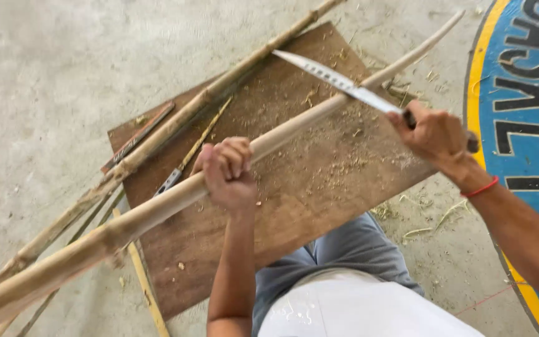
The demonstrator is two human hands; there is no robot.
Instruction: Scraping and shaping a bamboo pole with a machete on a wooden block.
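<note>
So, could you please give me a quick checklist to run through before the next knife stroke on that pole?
1. Left hand gripping the pole: ok.
2. Right hand closed on the knife handle: ok.
3. Knife blade lying on the pole: ok.
4. Left hand apart from the blade: ok.
5. Board under the work: ok, with shavings on it.
6. Blade sharpness: cannot tell.

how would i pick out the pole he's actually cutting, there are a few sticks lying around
Start at the brown wooden board on the concrete floor. The pole crosses it diagonally, gripped by the left hand while the knife in the right hand rests on it. Unlike the knotty bamboo stalk alongside, it is smooth and pale.
</note>
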